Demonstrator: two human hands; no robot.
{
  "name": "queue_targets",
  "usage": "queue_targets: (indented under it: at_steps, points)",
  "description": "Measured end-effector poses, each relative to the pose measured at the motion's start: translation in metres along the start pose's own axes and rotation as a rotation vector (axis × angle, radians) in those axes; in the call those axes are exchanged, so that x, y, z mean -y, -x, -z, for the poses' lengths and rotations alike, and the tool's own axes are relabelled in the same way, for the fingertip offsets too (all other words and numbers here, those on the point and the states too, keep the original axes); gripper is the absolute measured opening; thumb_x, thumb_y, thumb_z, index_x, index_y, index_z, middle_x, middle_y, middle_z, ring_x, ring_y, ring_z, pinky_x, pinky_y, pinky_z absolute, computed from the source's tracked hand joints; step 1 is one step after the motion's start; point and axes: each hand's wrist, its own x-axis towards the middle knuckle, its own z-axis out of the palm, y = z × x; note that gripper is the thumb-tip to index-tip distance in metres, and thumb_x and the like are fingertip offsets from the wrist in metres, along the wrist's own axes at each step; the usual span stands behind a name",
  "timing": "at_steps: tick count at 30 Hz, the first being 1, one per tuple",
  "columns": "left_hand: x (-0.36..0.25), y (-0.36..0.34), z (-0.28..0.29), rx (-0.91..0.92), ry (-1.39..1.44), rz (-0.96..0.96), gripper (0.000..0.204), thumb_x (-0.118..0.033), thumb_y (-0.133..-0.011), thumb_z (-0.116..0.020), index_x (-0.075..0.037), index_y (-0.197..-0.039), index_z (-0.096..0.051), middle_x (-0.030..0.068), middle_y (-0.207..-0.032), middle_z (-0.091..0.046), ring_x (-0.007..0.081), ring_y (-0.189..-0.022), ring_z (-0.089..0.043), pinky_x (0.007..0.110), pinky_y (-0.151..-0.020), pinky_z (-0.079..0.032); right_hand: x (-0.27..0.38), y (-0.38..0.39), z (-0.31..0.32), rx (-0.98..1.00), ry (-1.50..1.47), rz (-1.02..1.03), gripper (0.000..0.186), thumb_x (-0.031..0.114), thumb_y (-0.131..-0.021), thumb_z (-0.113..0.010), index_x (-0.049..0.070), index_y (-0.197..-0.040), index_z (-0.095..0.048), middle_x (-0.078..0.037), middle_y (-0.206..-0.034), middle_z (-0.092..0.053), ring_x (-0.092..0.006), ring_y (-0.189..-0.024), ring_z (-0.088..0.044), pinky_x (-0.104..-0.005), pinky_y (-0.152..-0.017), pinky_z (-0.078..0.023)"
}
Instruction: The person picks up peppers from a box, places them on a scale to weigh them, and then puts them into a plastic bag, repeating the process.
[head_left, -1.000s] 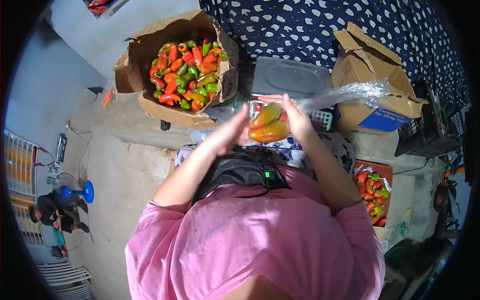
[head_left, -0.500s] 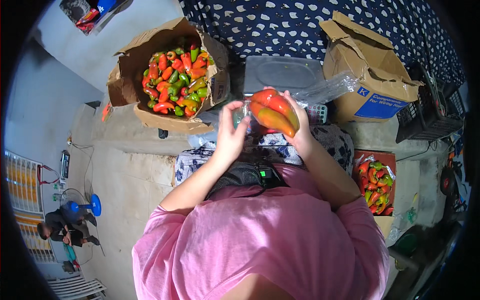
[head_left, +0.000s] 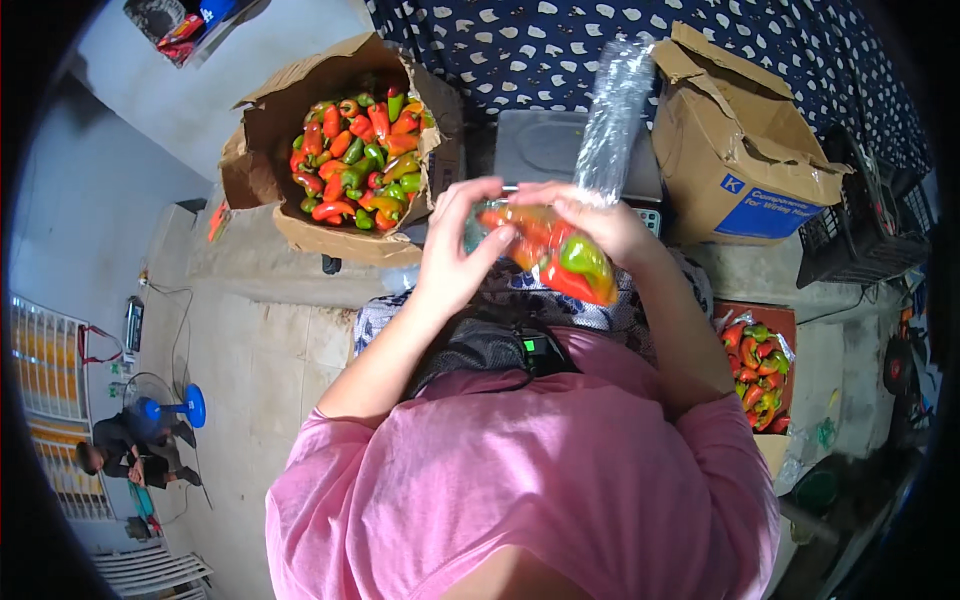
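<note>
Looking down from the head camera, one sees a clear bag of peppers [head_left: 550,250] held up between the two hands, above the patterned cloth [head_left: 690,290]. Its long axis, in my judgement the relation that matters most, is slanted from about ten o'clock to four o'clock, so the lower end, with a green and a red pepper, points away from the left hand [head_left: 452,245]. This hand is at nine o'clock of the bag, near its upper end, with the fingers curved and the thumb lying in front of it; I cannot tell whether they really press the bag or grip some other thing there. The right hand [head_left: 615,230] is at two o'clock, closed upon the upper edge of the bag, and it is the nearer hand to the shiny plastic strip [head_left: 612,120], which rises from its fingers toward one o'clock. The fingertips of both hands come close together above the bag, but blur hides whether they touch. Farther off, a carton of peppers [head_left: 330,238] is at ten o'clock, and a brown open carton [head_left: 700,180] is at two o'clock.
</note>
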Motion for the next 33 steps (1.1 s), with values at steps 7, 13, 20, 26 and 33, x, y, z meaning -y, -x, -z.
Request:
queue_targets:
  at_steps: [7, 13, 20, 26, 33]
  points:
    - [-0.018, -0.011, -0.019, 0.576, 0.228, -0.033, 0.034, -0.030, -0.093, -0.057, 0.001, -0.106, -0.063, 0.0163, -0.111, -0.064, 0.0261, -0.098, -0.062, 0.035, -0.087, -0.047, -0.021, 0.017, -0.039, 0.152, 0.185, -0.170, 0.020, 0.012, -0.095, -0.052, 0.003, -0.111, -0.060, -0.009, -0.107, -0.062, -0.0179, -0.105, -0.056, -0.0328, -0.093, -0.044]
    - [-0.024, 0.006, -0.004, 0.181, 1.103, 0.351, 0.035, -0.033, -0.100, -0.045, -0.008, -0.076, -0.050, -0.0003, -0.063, -0.048, 0.0113, -0.062, -0.049, 0.034, -0.078, -0.048, 0.016, 0.016, -0.033, 0.336, -0.184, -0.214, 0.023, 0.018, -0.098, -0.049, -0.001, -0.099, -0.062, -0.007, -0.097, -0.063, -0.0146, -0.093, -0.059, -0.0301, -0.087, -0.045]
    - [0.063, -0.023, 0.118, -0.227, 1.632, 0.500, 0.021, -0.018, -0.098, -0.048, -0.014, -0.077, -0.049, -0.0062, -0.064, -0.046, 0.0053, -0.062, -0.046, 0.032, -0.077, -0.047, 0.014, 0.037, -0.008, 0.160, 0.262, -0.232, 0.029, 0.017, -0.098, -0.045, -0.001, -0.080, -0.060, -0.009, -0.094, -0.065, -0.0166, -0.089, -0.057, -0.0303, -0.084, -0.043]
    - [-0.046, -0.019, 0.067, -0.049, -0.452, -0.527, 0.021, -0.022, -0.094, -0.047, -0.006, -0.091, -0.060, 0.0060, -0.093, -0.060, 0.0214, -0.093, -0.054, 0.041, -0.092, -0.036, -0.019, 0.039, -0.011, 0.294, 0.181, -0.293, 0.028, 0.021, -0.096, -0.049, -0.003, -0.095, -0.064, -0.008, -0.093, -0.066, -0.0156, -0.088, -0.060, -0.0301, -0.080, -0.046]
    - [-0.037, 0.001, 0.002, 0.713, -0.805, -0.475, 0.027, -0.042, -0.089, -0.055, -0.017, -0.086, -0.064, 0.0009, -0.063, -0.058, 0.0187, -0.069, -0.062, 0.046, -0.099, -0.029, -0.010, 0.038, -0.020, 0.341, 0.197, -0.284, 0.024, 0.019, -0.093, -0.052, 0.002, -0.099, -0.068, -0.007, -0.098, -0.067, -0.0166, -0.089, -0.061, -0.0302, -0.077, -0.048]
